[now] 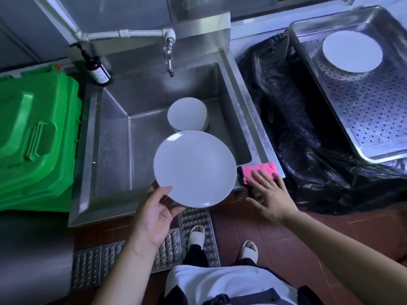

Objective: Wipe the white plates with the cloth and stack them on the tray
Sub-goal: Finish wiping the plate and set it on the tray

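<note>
The left hand [154, 213] holds a round white glazed plate [195, 168] by its near rim, thumb on the upper face and fingers curled beneath, so the grip is closed on the rim's edge. The plate hangs roughly level over the near part of the square stainless-steel sink [114, 137]. It looks stiff, smooth and breakable, probably slippery if wet, so a rim pinch with support underneath suits it. The right hand [267, 190] reaches forward, palm down, its straight fingers resting on the folded pink cloth [261, 169] at the sink's near right corner, not yet gathering it. The cloth is soft and should bunch easily. A stack of white plates [187, 114] sits farther back in the sink. At far right, one white plate [352, 51] lies on the perforated steel tray [374, 111].
</note>
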The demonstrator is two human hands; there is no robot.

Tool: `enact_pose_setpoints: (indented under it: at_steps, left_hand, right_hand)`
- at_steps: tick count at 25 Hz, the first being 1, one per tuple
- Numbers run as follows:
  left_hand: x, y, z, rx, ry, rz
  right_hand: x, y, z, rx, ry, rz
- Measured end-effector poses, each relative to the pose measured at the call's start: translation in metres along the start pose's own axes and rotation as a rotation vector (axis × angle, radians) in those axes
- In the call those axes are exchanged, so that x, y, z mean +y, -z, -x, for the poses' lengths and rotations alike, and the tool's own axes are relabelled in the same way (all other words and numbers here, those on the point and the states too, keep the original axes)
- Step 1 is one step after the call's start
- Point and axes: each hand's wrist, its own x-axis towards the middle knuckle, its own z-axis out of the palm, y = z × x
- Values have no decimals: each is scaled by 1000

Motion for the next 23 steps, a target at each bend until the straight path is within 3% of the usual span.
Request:
enact_pose_setpoints:
  at_steps: [3, 5, 7, 8, 12, 17, 23]
  left_hand:
    - [-6, -19, 8, -38, -42, -71]
    - [-8, -37, 13, -94, -72, -122]
    - [-12, -60, 18, -154, -94, -178]
    - [-15, -73, 20, -187, -96, -206]
    - [-39, -126, 28, -319, -75, -305]
    - [-84, -185, 41, -454, 29, -364]
    - [-117, -265, 30, -494, 80, -497]
  right_hand:
    - [-4, 35, -1, 126, -100, -331]
    - [-8, 81, 6, 234, -299, -833]
    - [-2, 130, 19, 165, -428, -1289]
    - [5, 151, 29, 119, -441, -1393]
    - [45, 198, 78, 150, -509, -1526]
    - [97, 202, 142, 242, -660, -1601]
    - [152, 209, 175, 376, -811, -1622]
